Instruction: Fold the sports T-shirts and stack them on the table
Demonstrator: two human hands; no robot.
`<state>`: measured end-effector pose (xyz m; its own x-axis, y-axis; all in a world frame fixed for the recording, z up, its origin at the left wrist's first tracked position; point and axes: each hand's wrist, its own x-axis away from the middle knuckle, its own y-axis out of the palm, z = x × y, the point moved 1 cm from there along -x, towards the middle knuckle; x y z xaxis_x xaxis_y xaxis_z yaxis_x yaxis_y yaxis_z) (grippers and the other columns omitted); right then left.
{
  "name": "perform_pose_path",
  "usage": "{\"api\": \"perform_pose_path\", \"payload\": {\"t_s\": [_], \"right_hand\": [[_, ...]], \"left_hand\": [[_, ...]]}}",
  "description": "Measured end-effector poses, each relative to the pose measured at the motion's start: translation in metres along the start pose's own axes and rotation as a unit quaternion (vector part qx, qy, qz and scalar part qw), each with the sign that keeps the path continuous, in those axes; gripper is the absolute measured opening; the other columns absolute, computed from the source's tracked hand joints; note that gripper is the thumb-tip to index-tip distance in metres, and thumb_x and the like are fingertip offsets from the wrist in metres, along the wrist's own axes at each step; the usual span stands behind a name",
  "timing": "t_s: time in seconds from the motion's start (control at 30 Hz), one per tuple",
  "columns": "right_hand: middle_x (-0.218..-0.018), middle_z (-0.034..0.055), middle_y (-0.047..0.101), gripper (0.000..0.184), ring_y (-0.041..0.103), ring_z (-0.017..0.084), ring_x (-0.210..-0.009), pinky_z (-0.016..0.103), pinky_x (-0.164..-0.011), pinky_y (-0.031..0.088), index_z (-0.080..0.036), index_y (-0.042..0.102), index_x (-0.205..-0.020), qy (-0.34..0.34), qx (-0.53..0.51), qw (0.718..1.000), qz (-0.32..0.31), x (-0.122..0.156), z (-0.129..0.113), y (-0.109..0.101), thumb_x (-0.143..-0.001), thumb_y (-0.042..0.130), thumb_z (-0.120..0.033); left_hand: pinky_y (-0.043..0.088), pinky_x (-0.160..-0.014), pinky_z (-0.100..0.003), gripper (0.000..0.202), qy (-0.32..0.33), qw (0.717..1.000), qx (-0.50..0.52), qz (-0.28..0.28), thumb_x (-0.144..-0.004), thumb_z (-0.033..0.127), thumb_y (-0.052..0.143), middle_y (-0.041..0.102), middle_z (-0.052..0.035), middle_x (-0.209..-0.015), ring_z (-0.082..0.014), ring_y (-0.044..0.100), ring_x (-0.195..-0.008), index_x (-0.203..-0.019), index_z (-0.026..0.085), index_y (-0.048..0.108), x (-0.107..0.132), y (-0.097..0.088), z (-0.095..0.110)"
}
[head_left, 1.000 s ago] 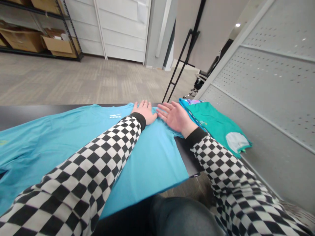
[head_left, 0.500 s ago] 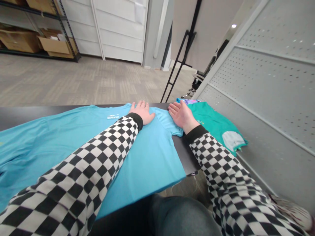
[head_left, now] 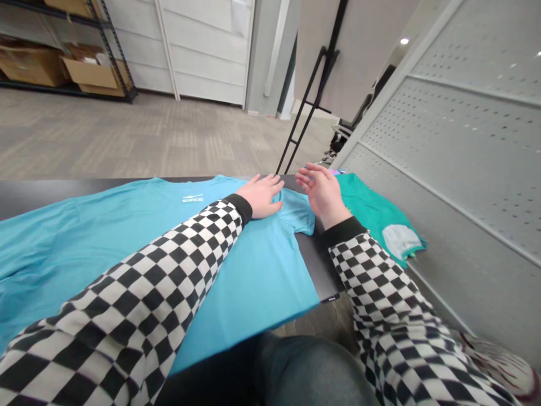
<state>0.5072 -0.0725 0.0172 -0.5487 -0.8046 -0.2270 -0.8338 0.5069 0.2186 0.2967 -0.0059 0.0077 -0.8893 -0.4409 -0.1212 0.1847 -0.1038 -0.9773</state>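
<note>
The step appears to be smoothing: on the light-blue shirt (head_left: 253,265) spread over the table (head_left: 319,265), the left hand (head_left: 262,198) rests, fingers (head_left: 267,181) apart, the right hand (head_left: 325,194) is open, empty, beside the sleeve (head_left: 299,211), and the next move likely calls for even palm pressure.

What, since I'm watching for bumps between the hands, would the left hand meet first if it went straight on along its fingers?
Probably the right hand: the left hand points roughly toward it, across a strip of dark table. Depth is unclear, so it might pass beneath.
</note>
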Motion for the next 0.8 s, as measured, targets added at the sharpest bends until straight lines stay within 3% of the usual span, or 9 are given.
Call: {"api": "perform_pose_path", "payload": {"t_s": [0.13,0.27,0.5,0.63,0.8], "right_hand": [[-0.099,0.0028,0.081,0.014,0.081,0.019,-0.096,0.036,-0.093,0.069,-0.026,0.069,-0.099,0.093,-0.006,0.996,0.008,0.003,0.001,-0.001,-0.089,0.072,-0.016],[-0.091,0.0025,0.078,0.025,0.079,0.018,-0.093,0.033,-0.094,0.068,-0.026,0.067,-0.093,0.166,0.047,0.985,-0.002,-0.004,0.008,-0.014,-0.081,0.077,-0.006],[-0.092,0.0005,0.079,0.023,0.078,0.018,-0.098,0.036,-0.103,0.066,-0.027,0.069,-0.093,0.136,0.059,0.988,0.028,-0.009,0.008,-0.023,-0.082,0.075,-0.007],[-0.107,0.0051,0.083,0.016,0.079,0.021,-0.111,0.037,-0.106,0.066,-0.026,0.072,-0.099,0.127,-0.002,0.991,-0.031,0.002,0.0,-0.01,-0.089,0.077,-0.015],[-0.117,0.0136,0.083,0.012,0.08,0.026,-0.117,0.044,-0.104,0.069,-0.022,0.071,-0.111,0.26,-0.018,0.96,-0.105,0.012,-0.002,0.002,-0.1,0.075,-0.022]], "left_hand": [[0.02,-0.14,-0.058,0.076,-0.009,0.999,0.003,-0.036,-0.108,0.057,0.045,0.034,-0.0165,-0.184,-0.034,0.031,-0.172,-0.172,0.016,0.047,0.0,0.001,-0.002],[0.022,-0.14,-0.055,0.078,-0.015,0.999,0.001,-0.035,-0.107,0.057,0.047,0.031,-0.0186,-0.185,-0.0346,0.032,-0.171,-0.171,0.013,0.048,0.0,0.001,-0.001],[0.021,-0.14,-0.056,0.087,-0.032,0.999,-0.014,-0.024,-0.106,0.064,0.043,0.038,-0.0209,-0.182,-0.0357,0.032,-0.171,-0.172,0.007,0.046,0.0,0.004,-0.002],[0.015,-0.141,-0.057,0.091,-0.036,0.999,-0.009,-0.031,-0.106,0.068,0.041,0.032,-0.0193,-0.185,-0.0344,0.024,-0.174,-0.174,0.008,0.042,0.0,0.005,-0.003],[0.011,-0.141,-0.06,0.094,-0.052,0.997,-0.001,-0.058,-0.106,0.072,0.035,0.023,-0.0149,-0.188,-0.0354,0.016,-0.176,-0.179,0.014,0.033,0.001,0.004,0.0]]}}
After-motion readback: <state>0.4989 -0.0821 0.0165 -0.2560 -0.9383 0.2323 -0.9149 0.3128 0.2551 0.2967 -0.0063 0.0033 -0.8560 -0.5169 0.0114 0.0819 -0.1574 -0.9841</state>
